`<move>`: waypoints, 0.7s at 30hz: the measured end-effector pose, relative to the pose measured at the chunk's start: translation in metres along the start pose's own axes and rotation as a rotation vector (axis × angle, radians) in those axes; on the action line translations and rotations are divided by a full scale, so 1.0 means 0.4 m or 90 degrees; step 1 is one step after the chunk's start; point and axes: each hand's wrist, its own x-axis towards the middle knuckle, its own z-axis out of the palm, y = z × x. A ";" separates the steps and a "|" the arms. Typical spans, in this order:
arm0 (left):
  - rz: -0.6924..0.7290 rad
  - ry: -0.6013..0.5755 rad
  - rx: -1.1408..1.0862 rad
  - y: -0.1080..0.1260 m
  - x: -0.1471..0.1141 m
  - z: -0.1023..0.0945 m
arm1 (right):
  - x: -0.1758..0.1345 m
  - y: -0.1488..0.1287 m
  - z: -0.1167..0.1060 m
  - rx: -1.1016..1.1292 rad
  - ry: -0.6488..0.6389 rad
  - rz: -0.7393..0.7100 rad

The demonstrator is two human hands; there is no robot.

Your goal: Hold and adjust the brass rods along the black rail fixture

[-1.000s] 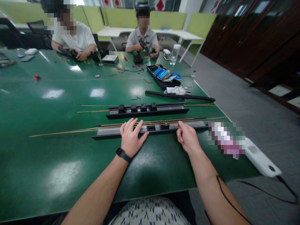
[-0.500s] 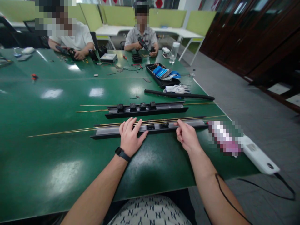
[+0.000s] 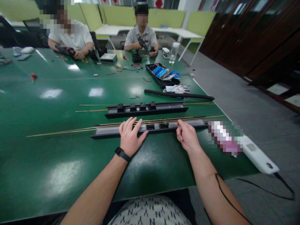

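Note:
A long black-edged channel rail (image 3: 107, 132) lies across the table before me, with a silvery inner surface. Thin brass-coloured rods (image 3: 63, 132) run along it and stick out past its left end. My left hand (image 3: 130, 136) rests over the rail and rods with its fingers spread, a dark watch on the wrist. Two small black blocks sit in the rail between my hands, one of them a black block (image 3: 150, 125) near my left thumb. My right hand (image 3: 187, 134) is closed, its fingertips at the rods; the exact grip is partly hidden.
Behind lies a second rail (image 3: 146, 113) with several black blocks and rods. Farther back are a black strip (image 3: 178, 94), white gloves (image 3: 177, 89) and a black tray (image 3: 161, 83). A white power strip (image 3: 260, 154) lies at the right edge. Two people sit opposite, handling tools.

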 end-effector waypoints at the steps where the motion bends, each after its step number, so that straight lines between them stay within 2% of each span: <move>1: 0.002 0.001 0.003 0.000 0.000 -0.001 | 0.000 0.000 0.001 -0.003 -0.003 0.001; 8: 0.008 0.008 0.003 -0.002 0.000 0.001 | -0.001 0.001 0.002 -0.008 -0.012 0.001; 14: 0.003 0.003 -0.005 -0.002 0.000 0.001 | 0.002 -0.001 -0.005 0.017 0.024 -0.010; 21: -0.002 0.001 -0.009 0.000 0.000 -0.001 | 0.000 0.000 0.003 -0.005 -0.007 -0.001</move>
